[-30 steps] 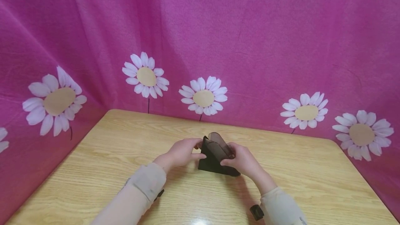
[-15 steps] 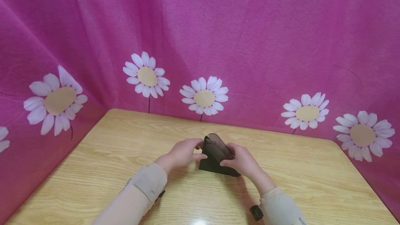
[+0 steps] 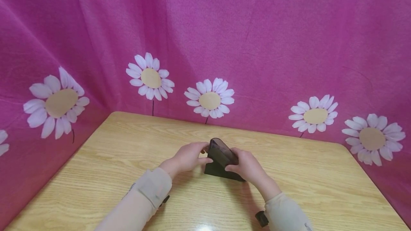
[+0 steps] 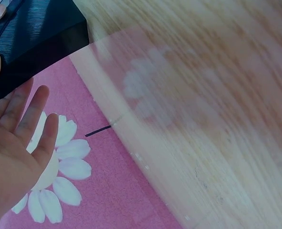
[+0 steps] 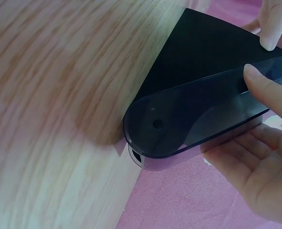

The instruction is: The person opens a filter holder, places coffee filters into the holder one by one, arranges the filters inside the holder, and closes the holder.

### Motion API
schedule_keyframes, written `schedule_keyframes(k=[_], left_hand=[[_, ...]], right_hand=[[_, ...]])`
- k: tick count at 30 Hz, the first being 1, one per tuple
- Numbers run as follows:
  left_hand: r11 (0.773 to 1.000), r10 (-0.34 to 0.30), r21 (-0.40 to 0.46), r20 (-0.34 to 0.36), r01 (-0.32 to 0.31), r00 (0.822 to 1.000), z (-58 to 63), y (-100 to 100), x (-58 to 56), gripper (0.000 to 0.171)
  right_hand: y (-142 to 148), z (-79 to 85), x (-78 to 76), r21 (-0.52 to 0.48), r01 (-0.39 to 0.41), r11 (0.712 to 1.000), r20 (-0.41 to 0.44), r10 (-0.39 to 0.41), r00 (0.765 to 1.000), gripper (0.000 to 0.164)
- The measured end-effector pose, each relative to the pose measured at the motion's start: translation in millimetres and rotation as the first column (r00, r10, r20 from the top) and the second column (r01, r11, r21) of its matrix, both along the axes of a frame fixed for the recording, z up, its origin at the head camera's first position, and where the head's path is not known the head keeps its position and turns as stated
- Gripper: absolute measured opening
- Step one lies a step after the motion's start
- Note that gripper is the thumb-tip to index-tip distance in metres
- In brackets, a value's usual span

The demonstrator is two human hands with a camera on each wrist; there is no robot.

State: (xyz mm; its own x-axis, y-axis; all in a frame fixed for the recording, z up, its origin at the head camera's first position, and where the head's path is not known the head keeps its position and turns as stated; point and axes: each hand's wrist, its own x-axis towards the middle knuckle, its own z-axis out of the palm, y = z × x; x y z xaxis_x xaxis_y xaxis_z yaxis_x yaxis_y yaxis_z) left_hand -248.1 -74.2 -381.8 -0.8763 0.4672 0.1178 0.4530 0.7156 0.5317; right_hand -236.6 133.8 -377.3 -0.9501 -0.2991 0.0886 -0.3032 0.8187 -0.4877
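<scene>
A black wedge-shaped case point(image 3: 221, 174) with finely ribbed sides stands on the table between both hands. Along its sloping top lies a smoky see-through cover point(image 5: 183, 117), rounded at the low end, with a round pivot point(image 5: 158, 124) on its side. My left hand point(image 3: 188, 157) holds the tall end of the case, thumb on the near face and fingers behind. The cover is pinched by my right hand point(image 3: 248, 165), its thumb on the near side and its fingers around the far side. The inside of the case is hidden from the head view.
A light wood-grain table point(image 3: 128, 142) carries the case. Pink cloth point(image 3: 257, 45) printed with white daisies hangs behind and at both sides. A small black piece point(image 3: 262, 219) sits at the right wrist.
The smoky cover has come down and left over the case, so its upper edge sits closer to the tall end. My right hand has shifted slightly left with it; the left hand stays nearly still.
</scene>
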Motion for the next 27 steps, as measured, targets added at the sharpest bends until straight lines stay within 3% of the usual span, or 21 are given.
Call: schedule_keyframes(k=[9,20,27], left_hand=[[1.000,0.020,-0.015,0.008,-0.020,1.000,-2.2,4,-2.7,0.035],[0.998,0.065,0.002,0.010,-0.065,0.998,-1.4,12,-15.6,0.033],[0.997,0.079,-0.007,-0.014,-0.079,0.997,-0.7,14,-19.1,0.032]], right_hand=[[3,1.7,-4.6,-0.012,-0.010,1.000,0.014,0.011,1.000,0.042],[10,2.8,-27.3,-0.040,-0.049,0.998,0.035,0.050,0.998,0.037],[11,3.9,-33.0,-0.031,-0.070,0.997,0.014,0.071,0.997,0.036]])
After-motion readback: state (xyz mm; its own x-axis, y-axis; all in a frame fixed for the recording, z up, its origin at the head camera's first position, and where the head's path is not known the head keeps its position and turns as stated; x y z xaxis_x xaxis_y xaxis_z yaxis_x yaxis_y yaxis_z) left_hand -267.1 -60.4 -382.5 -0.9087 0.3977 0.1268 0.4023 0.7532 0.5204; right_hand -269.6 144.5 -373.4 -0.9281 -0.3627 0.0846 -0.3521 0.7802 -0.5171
